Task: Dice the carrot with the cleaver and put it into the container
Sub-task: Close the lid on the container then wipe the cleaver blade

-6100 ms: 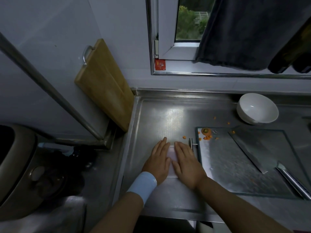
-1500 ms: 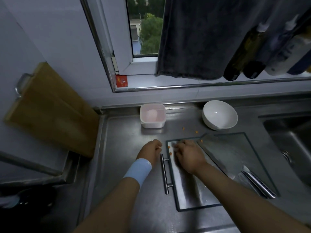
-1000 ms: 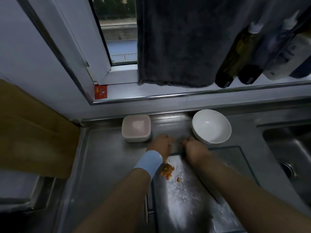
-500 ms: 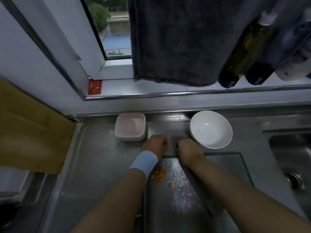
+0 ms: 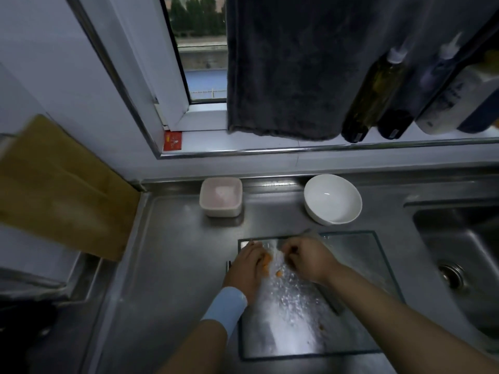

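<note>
Both hands rest on the far left part of the glass cutting board. My left hand, with a light blue wristband, curls its fingers around orange carrot pieces. One small carrot bit lies loose on the glass between the hands. My right hand has its fingers bent down onto the board; what they hold is hidden. The cleaver lies on the board, mostly covered by my right forearm. A pink square container stands at the back of the counter, apart from both hands.
A white bowl sits just behind the board, to the right of the container. The sink opens at the right. A wooden board leans on the left wall. Bottles and a dark towel are at the window sill.
Both hands have pulled back from the counter strip behind the board onto the board's far left corner. The left hand now closes around the carrot pieces that lay by its wrist.
</note>
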Demonstrator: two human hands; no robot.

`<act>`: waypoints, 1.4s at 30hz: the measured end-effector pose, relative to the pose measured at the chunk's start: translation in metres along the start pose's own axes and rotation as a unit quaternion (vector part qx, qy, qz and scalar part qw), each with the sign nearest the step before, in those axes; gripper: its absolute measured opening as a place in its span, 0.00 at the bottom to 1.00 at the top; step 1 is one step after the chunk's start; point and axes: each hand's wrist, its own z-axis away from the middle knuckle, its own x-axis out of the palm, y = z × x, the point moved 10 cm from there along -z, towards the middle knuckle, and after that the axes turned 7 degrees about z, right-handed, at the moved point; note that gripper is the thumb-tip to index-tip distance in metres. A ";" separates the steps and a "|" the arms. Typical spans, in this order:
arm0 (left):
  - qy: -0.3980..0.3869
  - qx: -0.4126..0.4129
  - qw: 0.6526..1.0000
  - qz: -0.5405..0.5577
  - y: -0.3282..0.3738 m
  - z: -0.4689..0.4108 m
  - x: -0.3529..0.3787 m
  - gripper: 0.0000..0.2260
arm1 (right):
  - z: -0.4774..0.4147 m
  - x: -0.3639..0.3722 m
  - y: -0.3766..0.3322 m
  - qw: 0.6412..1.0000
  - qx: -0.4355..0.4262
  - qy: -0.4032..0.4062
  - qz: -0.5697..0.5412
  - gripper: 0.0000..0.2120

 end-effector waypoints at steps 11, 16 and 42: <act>-0.020 0.028 0.994 -0.106 0.036 0.027 0.042 0.32 | 0.133 -0.021 0.099 0.953 0.235 0.074 0.176 0.21; -0.142 -0.003 0.977 -0.160 0.031 0.045 0.092 0.50 | 0.163 0.001 0.127 0.959 0.247 0.039 0.136 0.21; 0.040 -0.079 0.994 0.062 0.103 0.037 0.136 0.24 | 0.252 -0.010 0.188 0.944 0.260 0.158 -0.125 0.07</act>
